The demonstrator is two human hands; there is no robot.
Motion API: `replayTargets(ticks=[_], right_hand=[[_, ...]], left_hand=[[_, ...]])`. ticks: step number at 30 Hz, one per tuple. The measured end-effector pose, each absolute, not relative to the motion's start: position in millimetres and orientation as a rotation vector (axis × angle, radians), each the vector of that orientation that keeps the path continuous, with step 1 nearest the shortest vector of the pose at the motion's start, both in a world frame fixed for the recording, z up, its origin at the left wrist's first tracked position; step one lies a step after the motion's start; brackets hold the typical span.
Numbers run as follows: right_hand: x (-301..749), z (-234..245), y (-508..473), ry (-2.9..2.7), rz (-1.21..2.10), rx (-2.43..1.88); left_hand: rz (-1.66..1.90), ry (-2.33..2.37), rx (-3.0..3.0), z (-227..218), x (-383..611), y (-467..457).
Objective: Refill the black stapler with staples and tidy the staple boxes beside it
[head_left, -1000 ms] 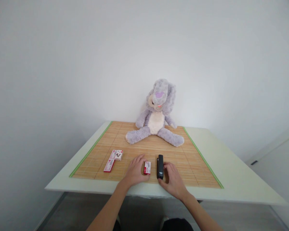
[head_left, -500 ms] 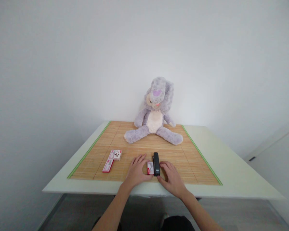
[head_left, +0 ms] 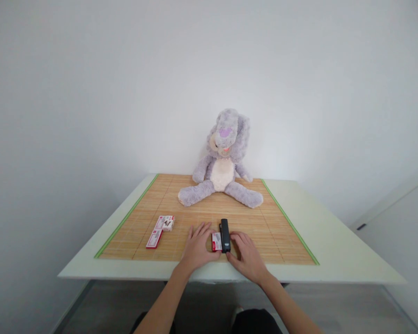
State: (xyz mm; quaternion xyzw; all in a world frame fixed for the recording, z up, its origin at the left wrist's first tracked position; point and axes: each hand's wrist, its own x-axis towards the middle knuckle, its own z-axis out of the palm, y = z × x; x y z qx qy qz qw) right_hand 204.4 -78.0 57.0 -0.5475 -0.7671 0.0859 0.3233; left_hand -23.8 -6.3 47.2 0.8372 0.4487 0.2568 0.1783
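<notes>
Squaring the small red-and-white box [head_left: 216, 241] against the black stapler [head_left: 225, 235] looks like your step. Your left hand [head_left: 197, 247] spans the box at its fingertips; whether it grips, you cannot tell. Your right hand [head_left: 246, 257] has thumb and fingers apart, the stapler just left of them. Next calls for light, even fingertips, nudging neither.

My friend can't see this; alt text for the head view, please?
A person's left-hand grip curves beside a small red-and-white box, their right-hand grip beside the black stapler next to it, on a bamboo mat. A lavender plush rabbit sits behind; more boxes lie left.
</notes>
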Motion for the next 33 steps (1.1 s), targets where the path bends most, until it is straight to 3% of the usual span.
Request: replayTargets(ticks=[9, 14, 19, 23, 28, 33], right_hand=[[206, 56, -77, -2.006, 0.214, -1.441], [208, 55, -78, -1.988, 0.219, -1.404], [209, 56, -79, -1.995, 0.212, -1.39], [210, 53, -78, -2.001, 0.205, -1.4], [211, 49, -76, -1.997, 0.225, -1.405], [210, 50, -76, -1.984, 0.23, -1.403]], left_hand=[[0.73, 1.231, 2.352, 48, -26, -7], [0.958, 1.206, 2.214, 52, -29, -9], [1.232, 1.711, 2.066, 69, -81, 0], [1.12, 2.337, 1.794, 69, -142, 16], [0.761, 2.437, 1.733, 51, -175, 32], [0.857, 2.497, 1.674, 59, -167, 32]])
